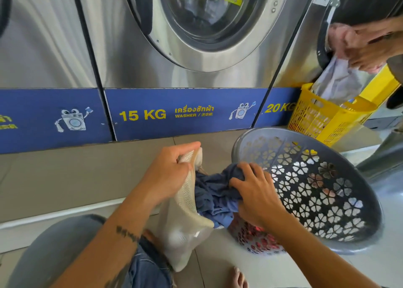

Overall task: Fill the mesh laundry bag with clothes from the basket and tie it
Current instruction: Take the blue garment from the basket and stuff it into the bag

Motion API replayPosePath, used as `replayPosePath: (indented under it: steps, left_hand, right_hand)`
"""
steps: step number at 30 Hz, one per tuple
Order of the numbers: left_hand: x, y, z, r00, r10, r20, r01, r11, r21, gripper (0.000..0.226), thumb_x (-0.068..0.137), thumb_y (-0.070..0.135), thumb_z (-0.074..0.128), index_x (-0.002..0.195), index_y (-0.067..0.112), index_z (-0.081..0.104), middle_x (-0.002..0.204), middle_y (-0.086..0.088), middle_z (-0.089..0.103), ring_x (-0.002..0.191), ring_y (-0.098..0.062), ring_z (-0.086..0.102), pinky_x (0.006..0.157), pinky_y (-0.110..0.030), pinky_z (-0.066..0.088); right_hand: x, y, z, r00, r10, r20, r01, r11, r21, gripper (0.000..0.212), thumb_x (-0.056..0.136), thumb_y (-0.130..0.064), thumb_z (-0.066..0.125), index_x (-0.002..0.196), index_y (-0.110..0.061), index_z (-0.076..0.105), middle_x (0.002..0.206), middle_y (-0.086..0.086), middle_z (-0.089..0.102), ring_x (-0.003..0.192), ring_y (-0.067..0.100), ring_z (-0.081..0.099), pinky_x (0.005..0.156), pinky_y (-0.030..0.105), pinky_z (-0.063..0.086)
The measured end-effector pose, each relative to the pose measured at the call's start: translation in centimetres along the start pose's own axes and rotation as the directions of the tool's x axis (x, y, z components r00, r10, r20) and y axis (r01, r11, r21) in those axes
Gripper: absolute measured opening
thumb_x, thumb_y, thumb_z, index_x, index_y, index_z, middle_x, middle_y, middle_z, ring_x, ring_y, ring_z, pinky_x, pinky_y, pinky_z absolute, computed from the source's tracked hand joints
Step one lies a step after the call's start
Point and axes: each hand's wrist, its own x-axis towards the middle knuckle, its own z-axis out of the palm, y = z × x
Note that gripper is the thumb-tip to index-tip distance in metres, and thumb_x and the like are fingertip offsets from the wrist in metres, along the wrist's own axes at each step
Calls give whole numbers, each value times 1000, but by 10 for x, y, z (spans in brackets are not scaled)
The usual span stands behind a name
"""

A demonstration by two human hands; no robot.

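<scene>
A cream mesh laundry bag hangs in front of my knees, its rim pinched in my left hand, which holds the mouth up. My right hand grips a dark blue garment that spans from the tilted grey basket into the bag's mouth. The basket is tipped toward me on the floor, and reddish clothes show through its lower wall. The bag's lower part looks partly filled.
Steel washing machines with a blue base band stand right in front. A yellow basket sits behind the grey one at the right. Another person's hands pull clothes from the right-hand machine. My knee is at lower left.
</scene>
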Motion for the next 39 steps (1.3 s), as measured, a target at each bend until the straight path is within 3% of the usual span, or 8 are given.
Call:
replayPosePath:
  steps: [6,9,13,18,22,28,34,39]
  left_hand:
    - [-5,-10,11,997,-56,57,55,998,30,62,81,3,50,128,42,59,131,22,58,119,2,53,105,-29,41]
    - [-14,-30,7,987,-157,34,153,982,112,54,88,4,47,129,38,60,122,6,67,87,-6,66,77,-29,52]
    - [-22,-62,-7,954,-300,-26,298,932,207,50,90,4,45,132,30,59,130,-4,61,102,-32,63,68,-31,50]
    - [-20,-86,-24,954,-295,-49,297,911,286,58,87,-1,47,134,32,56,142,-2,52,126,-25,50,95,-28,43]
    - [-8,-97,-24,954,-297,-31,284,874,395,61,88,3,51,137,38,52,144,-3,50,124,-27,50,93,-30,43]
    - [10,-91,-11,962,-261,76,189,844,502,66,83,2,55,136,40,50,139,-4,53,119,-28,51,94,-43,49]
    - [21,-90,-6,964,-250,95,167,839,518,57,81,7,61,127,41,57,117,1,60,101,-25,57,82,-41,54]
    - [17,-92,-5,969,-223,104,140,847,512,62,86,7,57,136,43,49,136,-1,54,116,-27,52,92,-42,50]
  right_hand:
    - [6,-26,-20,981,55,-185,6,949,316,33,72,-8,62,102,-20,68,98,2,63,83,33,61,74,43,52]
    - [11,-51,-29,974,58,-217,62,861,504,29,75,-9,57,99,-22,66,95,2,63,77,34,61,64,43,53]
    - [21,-91,0,992,14,-122,72,740,669,20,82,-10,58,98,-19,66,96,4,66,84,28,61,69,42,52]
    - [32,-120,68,987,-59,150,-72,670,739,29,87,-13,57,114,-16,68,118,6,68,109,30,62,92,41,51]
    - [42,-134,117,900,-227,372,-67,772,633,58,96,-26,46,153,-31,38,160,-6,39,151,25,26,123,51,20]
    - [73,-141,156,759,-321,567,-153,759,633,71,100,-53,36,161,-27,10,168,3,19,155,28,13,124,51,14]
    - [100,-124,166,653,-272,707,-276,783,557,71,105,-43,40,161,-11,10,168,12,17,153,32,19,124,46,18]
    - [78,-112,150,816,-143,560,-362,629,688,6,91,-37,60,95,-35,57,94,-1,67,88,17,62,75,29,50]
